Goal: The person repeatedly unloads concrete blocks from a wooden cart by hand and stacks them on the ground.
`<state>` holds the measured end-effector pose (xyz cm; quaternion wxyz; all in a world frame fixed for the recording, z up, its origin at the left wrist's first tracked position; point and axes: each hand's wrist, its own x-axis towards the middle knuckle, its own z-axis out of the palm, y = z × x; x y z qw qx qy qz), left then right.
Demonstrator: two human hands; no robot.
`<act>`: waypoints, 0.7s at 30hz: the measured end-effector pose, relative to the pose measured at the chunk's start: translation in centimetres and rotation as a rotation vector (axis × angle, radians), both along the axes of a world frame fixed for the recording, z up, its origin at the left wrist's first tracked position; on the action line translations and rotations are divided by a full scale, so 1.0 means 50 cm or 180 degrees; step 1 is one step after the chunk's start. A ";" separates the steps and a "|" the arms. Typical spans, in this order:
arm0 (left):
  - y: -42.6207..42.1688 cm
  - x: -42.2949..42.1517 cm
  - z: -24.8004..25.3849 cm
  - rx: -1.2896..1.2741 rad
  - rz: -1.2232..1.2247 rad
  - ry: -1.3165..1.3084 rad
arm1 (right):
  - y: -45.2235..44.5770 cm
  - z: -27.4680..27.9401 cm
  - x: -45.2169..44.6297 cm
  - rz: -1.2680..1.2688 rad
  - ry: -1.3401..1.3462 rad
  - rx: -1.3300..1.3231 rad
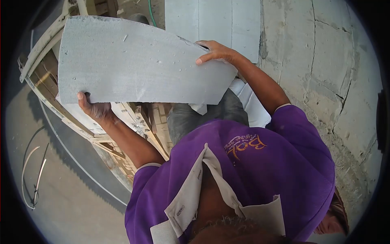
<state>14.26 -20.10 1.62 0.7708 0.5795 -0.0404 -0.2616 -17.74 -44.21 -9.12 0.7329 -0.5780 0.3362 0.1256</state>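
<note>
A broad grey stone-like slab (142, 61) is held up in front of my body, with a curved far edge, a straighter near edge and small pits across its face. My left hand (95, 107) grips the near left corner; the thumb lies on top and the fingers go out of sight underneath. At the far right edge, my right hand (219, 53) is closed over the slab, thumb on the upper face. Grey trousers on my legs show just under the near edge.
Pale grooved panels (213, 24) lie beyond the slab. A cracked concrete surface (321, 61) extends on the right. To the left stands a curved wooden frame (44, 53), with a thin cable (65, 142) and a bent strip (24, 179) on the ground. A green hose (152, 14) runs at the top.
</note>
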 end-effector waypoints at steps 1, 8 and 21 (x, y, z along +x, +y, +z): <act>-0.056 -0.026 -0.025 -0.0056 -0.0101 0.0044 | -0.047 -0.006 -0.034 -0.0103 0.0016 -0.0052; -0.319 -0.168 -0.314 -0.1055 -0.0208 0.0984 | -0.378 -0.156 -0.187 0.0038 0.0482 -0.1150; -0.339 -0.160 -0.622 -0.1327 -0.0226 0.1899 | -0.564 -0.335 -0.119 0.0656 0.1083 -0.0508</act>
